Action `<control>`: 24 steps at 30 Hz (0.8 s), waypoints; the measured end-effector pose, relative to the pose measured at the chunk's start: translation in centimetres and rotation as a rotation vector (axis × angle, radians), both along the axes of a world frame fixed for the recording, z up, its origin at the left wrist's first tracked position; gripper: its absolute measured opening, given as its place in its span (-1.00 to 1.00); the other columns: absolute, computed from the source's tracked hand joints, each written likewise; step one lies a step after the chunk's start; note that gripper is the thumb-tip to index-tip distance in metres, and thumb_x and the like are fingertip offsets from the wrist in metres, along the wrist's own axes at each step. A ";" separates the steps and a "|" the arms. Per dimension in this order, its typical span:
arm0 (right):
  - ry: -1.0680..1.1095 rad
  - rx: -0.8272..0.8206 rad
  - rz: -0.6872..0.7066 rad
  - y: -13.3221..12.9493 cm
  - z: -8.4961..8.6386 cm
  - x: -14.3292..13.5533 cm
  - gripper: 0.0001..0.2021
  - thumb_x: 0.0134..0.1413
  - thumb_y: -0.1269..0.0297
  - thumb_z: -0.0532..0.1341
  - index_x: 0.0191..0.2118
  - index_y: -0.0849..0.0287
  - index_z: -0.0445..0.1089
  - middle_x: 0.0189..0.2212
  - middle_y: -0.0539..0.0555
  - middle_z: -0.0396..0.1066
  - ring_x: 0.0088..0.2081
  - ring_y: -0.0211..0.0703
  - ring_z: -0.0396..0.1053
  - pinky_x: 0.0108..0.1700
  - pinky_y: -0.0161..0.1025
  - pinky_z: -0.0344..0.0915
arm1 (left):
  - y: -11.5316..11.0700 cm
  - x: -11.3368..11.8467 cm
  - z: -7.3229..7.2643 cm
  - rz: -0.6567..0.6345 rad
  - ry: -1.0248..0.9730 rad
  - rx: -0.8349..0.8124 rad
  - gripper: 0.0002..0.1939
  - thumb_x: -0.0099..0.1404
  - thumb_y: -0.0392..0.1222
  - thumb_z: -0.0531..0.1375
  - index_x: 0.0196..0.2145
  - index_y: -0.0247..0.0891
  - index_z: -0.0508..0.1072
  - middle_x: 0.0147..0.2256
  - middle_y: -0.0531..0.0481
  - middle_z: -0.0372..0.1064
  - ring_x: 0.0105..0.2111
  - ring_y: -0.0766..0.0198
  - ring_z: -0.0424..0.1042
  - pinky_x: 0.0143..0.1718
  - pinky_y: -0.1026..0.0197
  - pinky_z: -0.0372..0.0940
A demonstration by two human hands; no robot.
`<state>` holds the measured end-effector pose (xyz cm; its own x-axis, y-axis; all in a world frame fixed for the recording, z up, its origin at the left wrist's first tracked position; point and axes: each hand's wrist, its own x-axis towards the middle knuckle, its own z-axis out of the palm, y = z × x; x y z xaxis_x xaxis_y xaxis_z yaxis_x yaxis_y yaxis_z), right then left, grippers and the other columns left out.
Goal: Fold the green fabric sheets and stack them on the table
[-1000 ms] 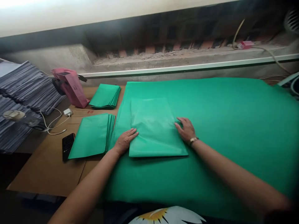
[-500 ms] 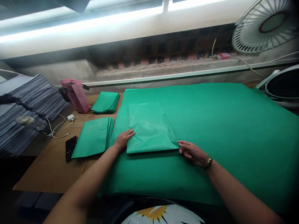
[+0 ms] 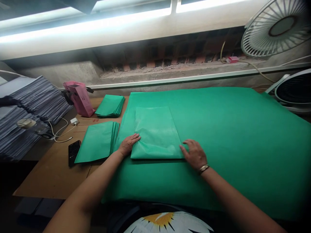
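Note:
A folded green sheet (image 3: 155, 132) lies flat on a large stack of green sheets (image 3: 230, 136) that covers most of the table. My left hand (image 3: 128, 144) rests palm down on the folded sheet's near left corner, fingers apart. My right hand (image 3: 193, 153), with a watch on its wrist, lies flat at the near right corner of the same piece, fingers spread. Neither hand grips anything. Left of my left hand lies a pile of folded green pieces (image 3: 98, 141), and a second such pile (image 3: 110, 105) sits farther back.
On the brown tabletop (image 3: 52, 173) at the left are a black phone (image 3: 74, 152), a white charger with cable (image 3: 73, 122) and a pink bag (image 3: 80, 97). Stacks of dark sheets (image 3: 21, 113) fill the far left. Two fans (image 3: 277, 26) stand at the right, by the wall ledge.
My right hand has moved from the right edge of the folded sheet down to its near right corner and now lies flat there. My left hand has stayed put. The camera tilted upward.

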<state>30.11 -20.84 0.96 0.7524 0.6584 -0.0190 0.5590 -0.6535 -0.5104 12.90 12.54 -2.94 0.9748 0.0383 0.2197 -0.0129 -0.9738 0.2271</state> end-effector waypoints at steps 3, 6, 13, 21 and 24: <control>-0.320 -0.052 0.430 0.9 -1.6 -4.4 -0.40 0.22 -0.11 -0.11 0.25 0.15 0.05 0.26 0.09 -0.13 0.26 0.03 -0.24 0.25 0.11 -0.30 | -0.1 -0.1 0.0 -0.004 0.001 -0.009 -0.57 0.29 -0.34 0.05 0.12 -0.27 0.26 0.15 -0.15 0.15 0.17 0.13 0.13 0.16 0.00 0.14; -0.363 -0.231 0.464 -1.1 -3.2 -5.1 -0.31 0.21 -0.18 -0.18 0.32 0.14 -0.16 0.29 0.03 -0.30 0.28 -0.03 -0.40 0.24 0.16 -0.50 | 0.0 0.0 0.1 -0.013 0.020 -0.020 -0.56 0.28 -0.37 0.05 0.12 -0.26 0.26 0.15 -0.14 0.15 0.18 0.14 0.11 0.17 0.01 0.12; -0.354 -0.393 0.107 -10.2 -3.6 4.7 -0.28 0.16 -0.11 -0.20 0.32 0.25 -0.19 0.28 0.07 -0.27 0.27 -0.03 -0.33 0.25 0.12 -0.30 | -1.4 -0.7 0.4 -0.005 -0.003 -0.040 -0.58 0.29 -0.37 0.00 0.09 -0.21 0.29 0.12 -0.10 0.21 0.16 0.19 0.14 0.16 0.00 0.14; -0.544 -0.022 0.521 -7.7 -2.9 3.2 -0.48 0.19 0.27 -0.11 0.27 0.14 0.00 0.26 0.06 -0.14 0.26 -0.08 -0.23 0.26 0.08 -0.26 | -12.7 -9.4 0.6 0.002 -0.046 0.000 -0.54 0.33 -0.35 -0.06 0.16 -0.13 0.20 0.08 -0.05 0.28 0.11 0.23 0.23 -0.02 0.11 0.26; -0.409 -0.016 0.656 -7.0 -3.3 3.0 -0.57 0.22 0.24 -0.09 0.18 0.02 0.20 0.20 -0.01 0.02 0.25 -0.08 -0.16 0.25 0.07 -0.18 | -12.8 -9.9 1.0 0.008 -0.009 0.032 -0.50 0.29 -0.35 -0.02 0.17 -0.13 0.19 0.13 -0.08 0.20 0.16 0.17 0.15 0.03 0.06 0.20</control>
